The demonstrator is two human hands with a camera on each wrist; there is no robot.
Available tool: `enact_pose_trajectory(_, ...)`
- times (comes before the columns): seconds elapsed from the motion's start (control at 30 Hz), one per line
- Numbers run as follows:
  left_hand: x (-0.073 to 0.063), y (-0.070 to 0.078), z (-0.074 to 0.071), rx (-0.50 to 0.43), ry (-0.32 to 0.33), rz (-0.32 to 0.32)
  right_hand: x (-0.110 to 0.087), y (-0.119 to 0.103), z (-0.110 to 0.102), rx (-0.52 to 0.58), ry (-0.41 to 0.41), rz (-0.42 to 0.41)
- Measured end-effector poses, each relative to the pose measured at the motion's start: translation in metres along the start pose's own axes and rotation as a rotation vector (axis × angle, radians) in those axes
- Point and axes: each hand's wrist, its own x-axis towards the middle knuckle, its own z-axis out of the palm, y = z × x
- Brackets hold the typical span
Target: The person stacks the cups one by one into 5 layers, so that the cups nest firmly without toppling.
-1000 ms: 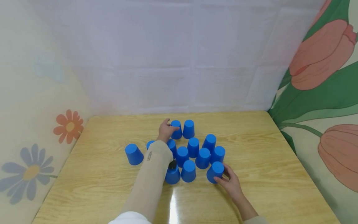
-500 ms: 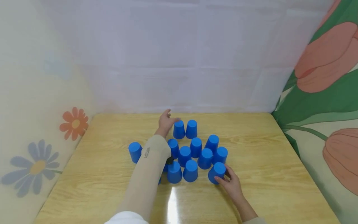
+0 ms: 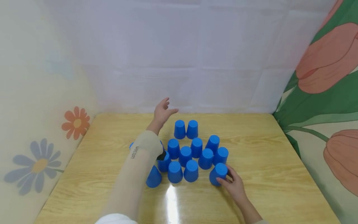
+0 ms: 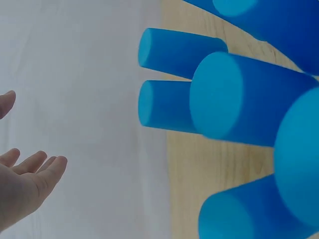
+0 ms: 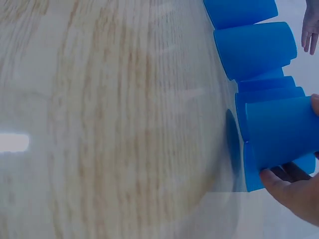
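Upside-down blue plastic cups stand on the wooden table [image 3: 268,174]. My right hand [image 3: 234,186] grips the nearest right-hand cup [image 3: 218,175] by its side, thumb in front and fingers behind. In the right wrist view a dark shadow lies on the table beside this held cup [image 5: 281,132]. My left hand [image 3: 163,112] is raised at the back, fingers spread and holding nothing, up and to the left of two back cups, the left one [image 3: 180,129] and the right one [image 3: 192,129]. In the left wrist view the left hand [image 4: 27,186] is apart from all cups.
Several more blue cups, among them a front cup [image 3: 191,171] and a middle cup [image 3: 185,156], stand close together between the hands. The left sleeve [image 3: 134,171] hides part of the cups on the left. A white cloth [image 3: 179,62] hangs behind the table.
My left hand has let go of the back left cup and moved up and away from it. My right hand keeps its grip on the cup, almost in the same place.
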Motion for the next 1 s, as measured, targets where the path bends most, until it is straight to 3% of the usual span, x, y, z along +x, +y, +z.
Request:
enact_pose_trajectory(0.4,-0.022,0.012,-0.024,-0.049,-0.052,0.061,-0.002,-0.019,-0.009,-0.032,-0.05,-0.082)
enact_pose_trajectory(0.83,-0.058,0.007,-0.04,-0.059,-0.112,0.147,0.005,-0.041,-0.011,-0.051,-0.126,-0.167)
enact_pose_trajectory(1.0,-0.075,0.005,-0.042,-0.05,-0.114,0.149,0.009,-0.047,-0.01,-0.046,-0.153,-0.181)
